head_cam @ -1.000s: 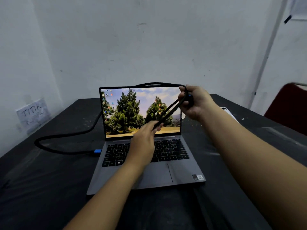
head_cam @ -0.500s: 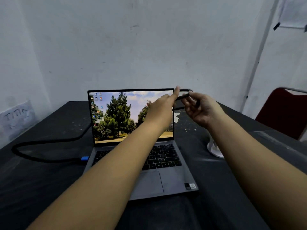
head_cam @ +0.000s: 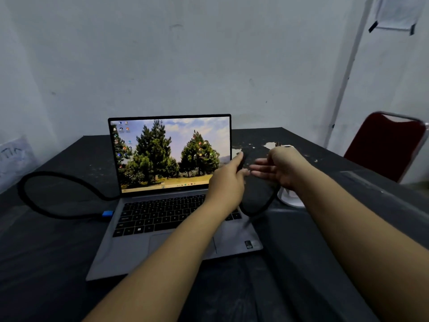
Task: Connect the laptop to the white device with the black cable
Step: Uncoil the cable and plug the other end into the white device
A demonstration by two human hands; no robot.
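Note:
An open grey laptop (head_cam: pixel 167 231) with a tree wallpaper stands in the middle of the black table (head_cam: pixel 58 256). The black cable (head_cam: pixel 260 206) has a blue plug (head_cam: pixel 107 214) at the laptop's left side. It loops on the table at the left and hangs in a second loop beside the laptop's right edge. My left hand (head_cam: pixel 228 182) grips the cable near its end, in front of the screen's right edge. My right hand (head_cam: pixel 277 167) is just right of it, upper fingers spread and blurred; the cable runs up under its palm. The white device (head_cam: pixel 290 199) stands mostly hidden behind my right wrist.
A red chair (head_cam: pixel 386 145) with a metal frame stands at the table's right side. The white wall is close behind the table. A paper note (head_cam: pixel 14 156) hangs on the left wall, and another sheet (head_cam: pixel 398 13) is taped up at the top right.
Both hands have come down from the top of the screen to the laptop's right side. The cable now hangs in a loop there, and my right hand's fingers have spread.

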